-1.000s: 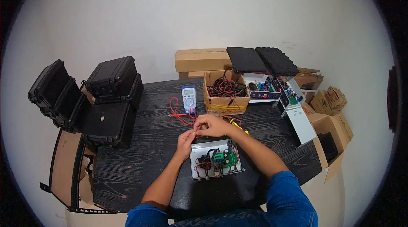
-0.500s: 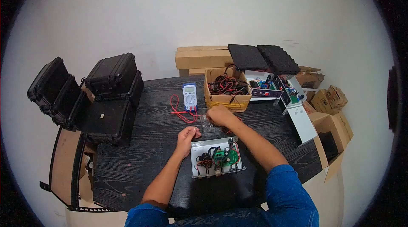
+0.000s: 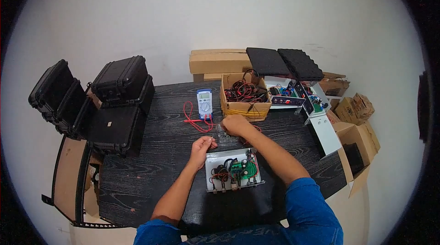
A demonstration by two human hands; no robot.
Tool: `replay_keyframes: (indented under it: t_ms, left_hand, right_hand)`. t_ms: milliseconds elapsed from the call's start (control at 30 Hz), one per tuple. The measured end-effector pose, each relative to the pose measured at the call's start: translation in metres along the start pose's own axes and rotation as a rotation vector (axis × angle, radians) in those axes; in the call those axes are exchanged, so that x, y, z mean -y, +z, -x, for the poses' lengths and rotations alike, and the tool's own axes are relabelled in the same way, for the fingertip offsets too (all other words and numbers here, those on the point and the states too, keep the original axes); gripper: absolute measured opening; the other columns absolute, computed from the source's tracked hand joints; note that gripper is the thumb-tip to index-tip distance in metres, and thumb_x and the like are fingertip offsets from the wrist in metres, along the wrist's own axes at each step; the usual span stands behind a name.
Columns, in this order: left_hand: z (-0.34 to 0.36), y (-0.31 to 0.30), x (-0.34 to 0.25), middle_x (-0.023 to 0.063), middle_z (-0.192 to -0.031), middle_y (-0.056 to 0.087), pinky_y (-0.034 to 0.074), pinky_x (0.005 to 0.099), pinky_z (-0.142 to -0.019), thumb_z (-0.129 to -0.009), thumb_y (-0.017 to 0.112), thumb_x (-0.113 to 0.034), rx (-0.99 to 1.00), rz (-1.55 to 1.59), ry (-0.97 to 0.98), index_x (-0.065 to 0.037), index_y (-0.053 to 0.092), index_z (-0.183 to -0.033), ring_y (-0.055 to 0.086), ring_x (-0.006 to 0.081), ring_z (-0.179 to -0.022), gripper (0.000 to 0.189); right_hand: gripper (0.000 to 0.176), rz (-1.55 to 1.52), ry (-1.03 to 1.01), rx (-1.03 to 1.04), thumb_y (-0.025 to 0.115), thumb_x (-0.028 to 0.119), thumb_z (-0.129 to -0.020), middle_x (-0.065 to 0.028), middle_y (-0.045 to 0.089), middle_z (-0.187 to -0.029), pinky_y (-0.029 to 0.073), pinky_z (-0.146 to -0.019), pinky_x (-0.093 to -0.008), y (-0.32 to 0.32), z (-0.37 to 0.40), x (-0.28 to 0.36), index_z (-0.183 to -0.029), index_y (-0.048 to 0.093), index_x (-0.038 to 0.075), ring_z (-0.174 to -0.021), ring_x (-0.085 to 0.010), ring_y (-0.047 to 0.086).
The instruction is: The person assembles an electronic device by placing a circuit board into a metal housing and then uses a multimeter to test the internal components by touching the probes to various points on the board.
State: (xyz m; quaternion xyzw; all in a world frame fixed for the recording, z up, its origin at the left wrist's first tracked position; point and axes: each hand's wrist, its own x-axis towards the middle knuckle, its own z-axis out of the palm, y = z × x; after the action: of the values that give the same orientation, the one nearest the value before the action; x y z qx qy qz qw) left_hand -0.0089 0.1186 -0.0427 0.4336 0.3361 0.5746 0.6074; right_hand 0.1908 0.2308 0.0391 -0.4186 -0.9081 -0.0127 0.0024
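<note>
My left hand point(image 3: 201, 150) is closed, thumb and fingertips pressed together, just beyond the open white metal case. Whatever it pinches is too small to make out. Over a clear plastic tray point(image 3: 224, 139) of small parts, my right hand point(image 3: 235, 125) points its curled fingers down; its fingertips are mostly hidden. The white case point(image 3: 210, 164) lies in front of me with a green circuit board point(image 3: 247, 169) and wires point(image 3: 222, 174) inside. Beyond the tray, a blue and white multimeter point(image 3: 205, 103) lies with its red leads point(image 3: 188, 112) coiled beside it.
A cardboard box point(image 3: 247, 108) full of tangled leads stands past my right hand. Opened white units point(image 3: 286, 101) with boards lie at the far right, near black foam sheets point(image 3: 268, 61). Black hard cases point(image 3: 117, 128) are stacked at the left. An open carton point(image 3: 360, 148) sits off the right edge.
My right hand has dipped very slightly over the clear tray. My left hand keeps its pinch in nearly the same place, and the objects on the table stay put.
</note>
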Motion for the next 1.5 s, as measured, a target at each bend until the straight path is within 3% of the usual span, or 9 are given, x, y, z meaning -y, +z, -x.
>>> replay_keyframes:
  t_ms: [367, 467, 567, 667, 767, 1167, 1267, 1367, 1500]
  left_hand:
    - [-0.001, -0.001, 0.001, 0.0073, -0.095, 0.072, 0.054, 0.0294, -0.085, -0.108, 0.056, -0.016, -0.002, -0.042, -0.001, 0.001, 0.068, -0.110, 0.067, 0.0141, -0.090, 0.020]
    - [-0.001, 0.000, 0.000, 0.0074, -0.095, 0.072, 0.053, 0.0290, -0.085, -0.108, 0.056, -0.016, -0.003, -0.051, 0.012, 0.001, 0.068, -0.109, 0.067, 0.0139, -0.090, 0.021]
    - [0.000, 0.001, 0.000, 0.0078, -0.095, 0.073, 0.053, 0.0287, -0.085, -0.108, 0.056, -0.016, 0.003, -0.012, 0.028, 0.001, 0.068, -0.108, 0.068, 0.0138, -0.089, 0.021]
    - [-0.002, -0.002, 0.002, 0.0080, -0.095, 0.073, 0.053, 0.0284, -0.085, -0.108, 0.057, -0.017, 0.014, -0.029, 0.017, 0.001, 0.068, -0.109, 0.068, 0.0138, -0.089, 0.021]
    - [-0.003, -0.003, 0.004, 0.0060, -0.096, 0.072, 0.055, 0.0300, -0.085, -0.107, 0.061, -0.022, 0.024, -0.026, 0.028, -0.002, 0.068, -0.107, 0.069, 0.0143, -0.089, 0.021]
    - [-0.001, -0.001, 0.000, 0.0082, -0.096, 0.073, 0.052, 0.0287, -0.085, -0.108, 0.057, -0.018, 0.038, -0.022, 0.039, 0.001, 0.068, -0.109, 0.067, 0.0136, -0.089, 0.022]
    - [0.000, 0.000, -0.002, 0.0082, -0.096, 0.073, 0.052, 0.0290, -0.085, -0.109, 0.057, -0.018, 0.026, -0.051, 0.023, 0.001, 0.068, -0.109, 0.066, 0.0135, -0.089, 0.022]
    - [-0.001, -0.001, 0.000, 0.0083, -0.096, 0.073, 0.052, 0.0293, -0.085, -0.109, 0.057, -0.019, 0.036, -0.044, 0.021, 0.001, 0.068, -0.109, 0.067, 0.0137, -0.089, 0.022]
    - [-0.001, -0.001, -0.001, 0.0082, -0.096, 0.073, 0.053, 0.0294, -0.085, -0.108, 0.057, -0.019, 0.022, -0.053, 0.017, 0.001, 0.068, -0.110, 0.067, 0.0141, -0.088, 0.022]
  right_hand:
    - [0.018, -0.045, -0.013, 0.078, 0.069, 0.016, -0.081, -0.0207, 0.076, -0.096, 0.059, -0.079, -0.0486, 0.008, -0.008, -0.003, -0.092, 0.078, 0.005, -0.091, -0.0385, 0.075]
    - [0.015, -0.432, 0.009, 0.095, 0.070, 0.015, -0.080, -0.0162, 0.077, -0.094, 0.059, -0.078, -0.0466, 0.000, -0.008, 0.002, -0.090, 0.077, 0.007, -0.088, -0.0363, 0.074]
    - [0.011, -0.524, 0.007, 0.136, 0.072, 0.016, -0.081, -0.0125, 0.077, -0.091, 0.058, -0.078, -0.0450, 0.020, -0.014, -0.003, -0.089, 0.075, 0.008, -0.087, -0.0336, 0.074]
    - [0.012, -0.490, 0.098, 0.127, 0.076, 0.018, -0.079, -0.0122, 0.077, -0.089, 0.058, -0.079, -0.0447, 0.003, -0.006, 0.008, -0.089, 0.077, 0.011, -0.089, -0.0317, 0.075]
    - [0.009, -0.541, 0.050, 0.109, 0.078, 0.013, -0.079, -0.0108, 0.077, -0.085, 0.057, -0.077, -0.0423, 0.016, -0.012, 0.003, -0.088, 0.078, 0.009, -0.081, -0.0289, 0.074]
    - [0.017, -0.480, 0.203, 0.127, 0.083, 0.017, -0.073, -0.0120, 0.077, -0.082, 0.057, -0.073, -0.0412, 0.007, -0.015, 0.010, -0.086, 0.078, 0.007, -0.077, -0.0277, 0.073]
    - [0.013, -0.685, 0.166, 0.103, 0.082, 0.014, -0.073, -0.0099, 0.077, -0.080, 0.057, -0.072, -0.0391, -0.011, -0.006, 0.005, -0.083, 0.077, 0.007, -0.075, -0.0242, 0.073]
    - [0.009, -0.696, 0.126, 0.105, 0.079, 0.010, -0.073, -0.0078, 0.077, -0.079, 0.057, -0.071, -0.0376, -0.001, -0.009, 0.003, -0.081, 0.077, 0.005, -0.074, -0.0210, 0.072]
    - [0.012, -0.657, 0.070, 0.128, 0.081, 0.011, -0.073, -0.0127, 0.078, -0.085, 0.058, -0.076, -0.0414, 0.015, -0.017, -0.001, -0.083, 0.079, 0.005, -0.080, -0.0263, 0.075]
